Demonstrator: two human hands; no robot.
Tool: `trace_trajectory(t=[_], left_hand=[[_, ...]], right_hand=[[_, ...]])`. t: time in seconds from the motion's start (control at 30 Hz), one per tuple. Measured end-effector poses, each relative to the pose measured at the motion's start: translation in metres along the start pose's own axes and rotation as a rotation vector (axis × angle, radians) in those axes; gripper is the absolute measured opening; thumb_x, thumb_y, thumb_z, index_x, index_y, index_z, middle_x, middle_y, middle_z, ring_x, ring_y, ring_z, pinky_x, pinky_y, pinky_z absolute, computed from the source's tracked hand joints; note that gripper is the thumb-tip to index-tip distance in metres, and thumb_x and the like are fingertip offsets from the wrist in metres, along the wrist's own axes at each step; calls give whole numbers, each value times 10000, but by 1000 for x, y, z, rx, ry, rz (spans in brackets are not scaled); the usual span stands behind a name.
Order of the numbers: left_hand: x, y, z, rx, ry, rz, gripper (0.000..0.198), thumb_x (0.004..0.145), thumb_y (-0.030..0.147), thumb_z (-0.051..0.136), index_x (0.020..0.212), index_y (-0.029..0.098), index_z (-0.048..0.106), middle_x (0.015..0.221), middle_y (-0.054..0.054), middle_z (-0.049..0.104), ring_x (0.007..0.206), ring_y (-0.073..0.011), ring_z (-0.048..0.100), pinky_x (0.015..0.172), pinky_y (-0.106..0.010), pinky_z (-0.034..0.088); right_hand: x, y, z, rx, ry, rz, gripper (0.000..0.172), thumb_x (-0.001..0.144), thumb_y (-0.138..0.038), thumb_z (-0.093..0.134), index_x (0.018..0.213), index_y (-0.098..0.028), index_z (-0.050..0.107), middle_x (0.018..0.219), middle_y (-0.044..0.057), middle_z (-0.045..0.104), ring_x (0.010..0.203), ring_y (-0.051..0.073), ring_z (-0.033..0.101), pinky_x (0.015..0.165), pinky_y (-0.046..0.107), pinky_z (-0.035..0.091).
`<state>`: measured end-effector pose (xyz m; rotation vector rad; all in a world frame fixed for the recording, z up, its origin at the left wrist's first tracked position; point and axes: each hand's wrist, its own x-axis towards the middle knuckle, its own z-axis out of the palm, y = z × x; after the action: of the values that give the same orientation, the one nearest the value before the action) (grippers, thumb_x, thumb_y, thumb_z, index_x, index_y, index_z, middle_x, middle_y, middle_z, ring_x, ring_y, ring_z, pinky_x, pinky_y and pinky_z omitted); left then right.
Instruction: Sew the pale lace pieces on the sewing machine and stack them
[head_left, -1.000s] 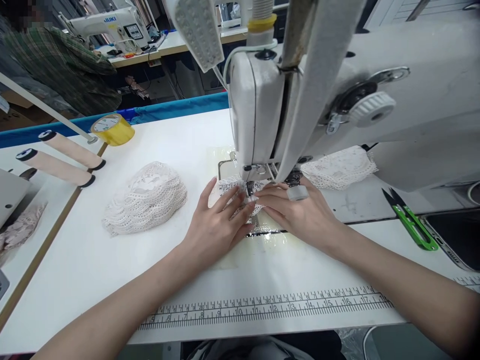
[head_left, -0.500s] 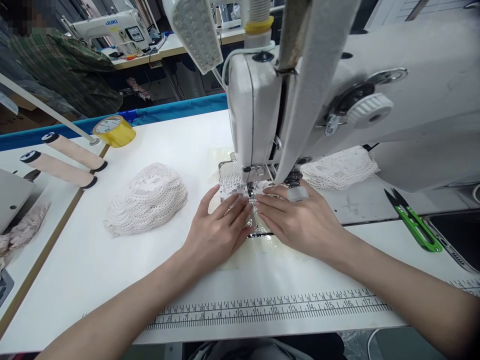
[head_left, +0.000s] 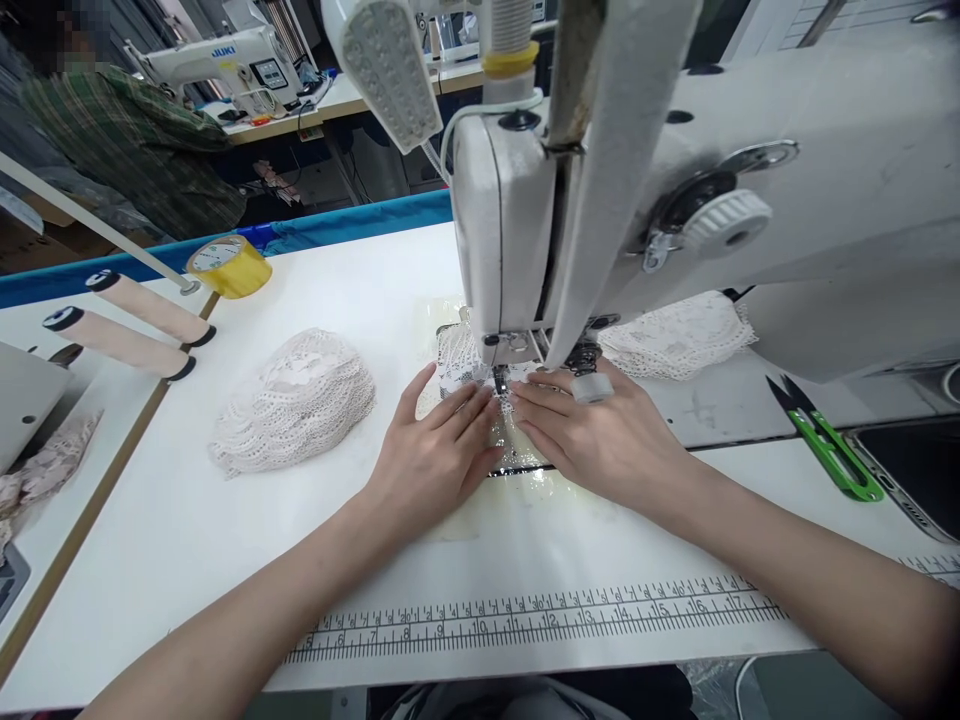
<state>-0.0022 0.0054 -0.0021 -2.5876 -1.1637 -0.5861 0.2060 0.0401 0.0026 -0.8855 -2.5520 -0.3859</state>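
White lace fabric lies under the presser foot of a white sewing machine. On the left side of the foot, my left hand rests flat with its fingers stretched over the lace and the thumb apart. My right hand lies flat on the other side, fingertips on the lace close to the foot. Part of the lace is hidden beneath both hands. A heap of similar lace sits left of my left hand. More folded lace lies behind my right hand, by the machine's arm.
Green thread snips and a dark phone lie at the right. Two thread cones and a yellow tape roll are at the left. A printed ruler runs along the front edge. Another person is beyond the table.
The lace beneath the presser foot has shifted slightly away from me, with less of it showing between my hands. Both hands keep nearly the same place and pose.
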Motion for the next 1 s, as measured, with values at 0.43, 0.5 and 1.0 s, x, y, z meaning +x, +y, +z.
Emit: trace_trajectory(t=[0.43, 0.5, 1.0], left_hand=[[4, -6, 4, -42, -16, -38, 334, 956, 317, 502, 1215, 156, 637, 1203, -99, 681, 1158, -246, 628, 1166, -566, 254], [4, -6, 5, -30, -18, -34, 343, 963, 328, 490, 1220, 150, 631, 1209, -102, 677, 1165, -242, 624, 1166, -562, 251], [2, -21, 0, 35, -82, -97, 393, 978, 341, 475, 1323, 166, 545, 1347, -96, 591, 1256, -254, 552, 1103, -482, 358]], right_hand=[[1, 2, 5, -38, -23, 59, 301, 967, -240, 460, 1150, -159, 686, 928, 68, 758, 989, 248, 664, 1051, 460, 365], [1, 2, 5, -60, -34, 53, 314, 976, -246, 438, 1149, -160, 685, 939, 61, 758, 975, 241, 665, 1067, 453, 346], [2, 2, 0, -61, -20, -1, 287, 945, -147, 451, 899, -153, 734, 870, 84, 749, 873, 219, 644, 1014, 432, 379]])
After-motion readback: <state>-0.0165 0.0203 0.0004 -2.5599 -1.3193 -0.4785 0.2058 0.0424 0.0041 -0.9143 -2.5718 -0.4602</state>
